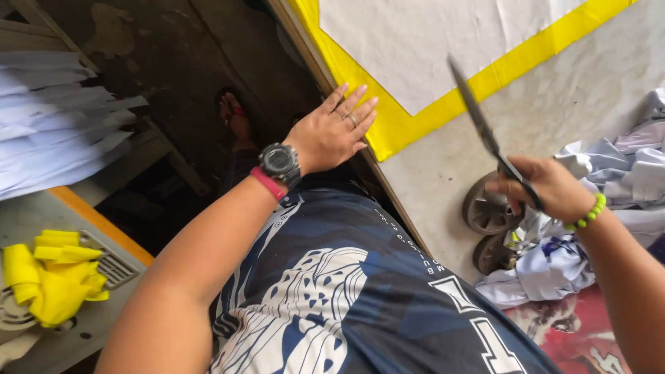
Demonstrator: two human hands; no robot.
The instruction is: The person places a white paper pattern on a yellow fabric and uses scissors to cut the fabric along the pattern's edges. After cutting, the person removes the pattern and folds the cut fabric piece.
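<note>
Head view: left hand rests flat, grip released, on yellow fabric at the pale tabletop edge; right hand clenches scissors above a dark, stained floor.

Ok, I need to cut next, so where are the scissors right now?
In the head view the scissors are on the right, held in the right hand, blades pointing up over the table near the yellow fabric.

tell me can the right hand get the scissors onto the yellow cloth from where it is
Probably yes. The right hand holds the scissors blade-up above bare table, and their tip already hangs close to the yellow cloth. Nothing lies between. The left hand rests flat on the cloth's near edge, aside.
</note>
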